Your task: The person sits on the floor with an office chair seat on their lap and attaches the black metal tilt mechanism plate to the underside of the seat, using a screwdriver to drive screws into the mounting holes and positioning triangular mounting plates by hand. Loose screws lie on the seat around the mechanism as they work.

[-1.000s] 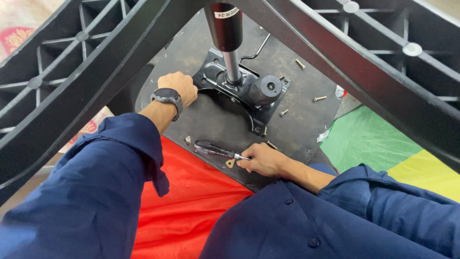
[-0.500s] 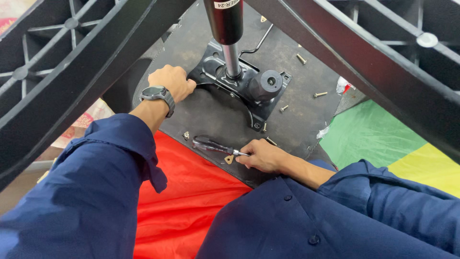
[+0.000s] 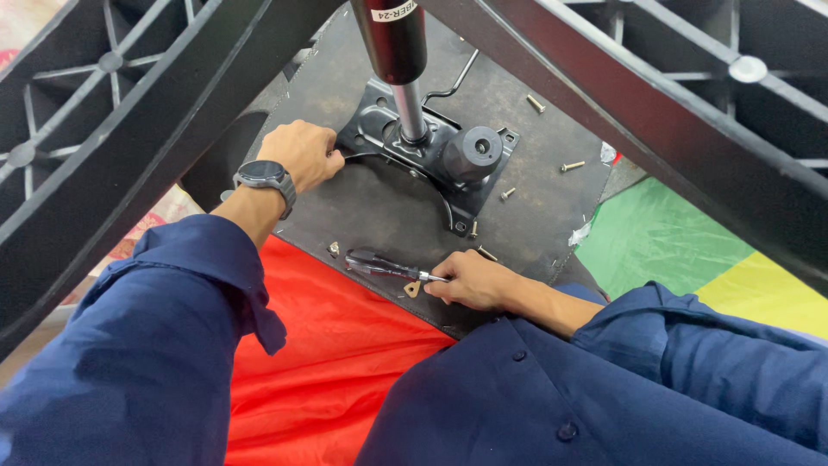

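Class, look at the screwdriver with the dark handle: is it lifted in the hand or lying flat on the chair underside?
Lying flat. The dark-handled screwdriver rests on the black seat underside; the right hand touches only its metal shaft.

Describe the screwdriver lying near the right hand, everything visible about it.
The small screwdriver with a dark translucent handle and a thin metal shaft lies flat on the dark underside board of the upturned chair seat, near its edge above the red cloth. The handle, which looks like plastic, points left; the shaft runs right. The right hand rests at the shaft's end, fingers touching or pinching it; the tip is hidden. A small tan triangular piece lies just below the shaft.
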